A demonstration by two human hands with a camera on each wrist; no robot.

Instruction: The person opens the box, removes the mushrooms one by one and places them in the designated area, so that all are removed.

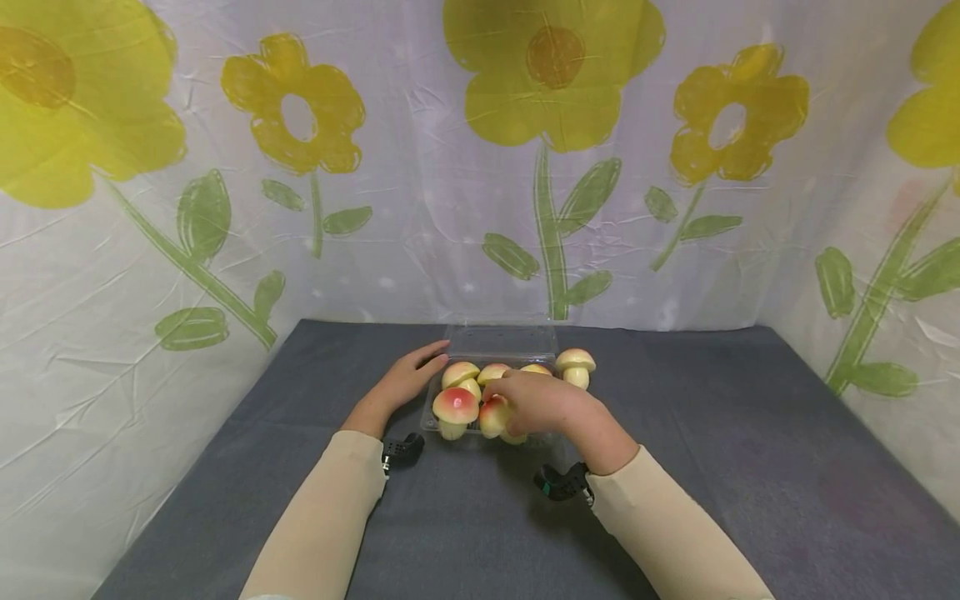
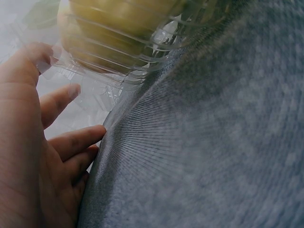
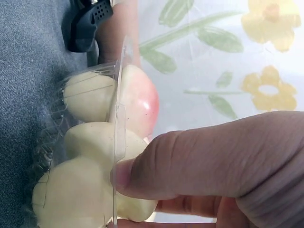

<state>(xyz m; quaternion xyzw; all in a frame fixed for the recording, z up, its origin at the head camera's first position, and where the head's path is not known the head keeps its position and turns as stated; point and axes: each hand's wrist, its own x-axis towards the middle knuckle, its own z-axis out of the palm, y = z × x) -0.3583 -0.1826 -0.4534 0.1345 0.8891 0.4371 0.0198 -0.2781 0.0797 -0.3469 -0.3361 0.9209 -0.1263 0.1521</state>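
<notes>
A clear plastic clamshell box (image 1: 429, 422) holds several toy mushrooms with cream stems and red-tinged caps. My right hand (image 1: 536, 402) reaches over the box's front right part. Its thumb and fingers grip a mushroom (image 1: 492, 417) there; in the right wrist view the thumb lies at the box rim (image 3: 120, 130). Beside it, at the front left, sits a red-capped mushroom (image 1: 455, 407). My left hand (image 1: 405, 382) is at the box's left side, fingers extended, thumb near the plastic edge in the left wrist view. Part of the gripped mushroom is hidden by the right hand.
Another mushroom (image 1: 576, 368) stands upright on the dark cloth outside the box, to its right. The transparent lid (image 1: 501, 340) lies folded back behind the box. A flower-printed curtain (image 1: 405, 208) rises beyond the table's rear edge.
</notes>
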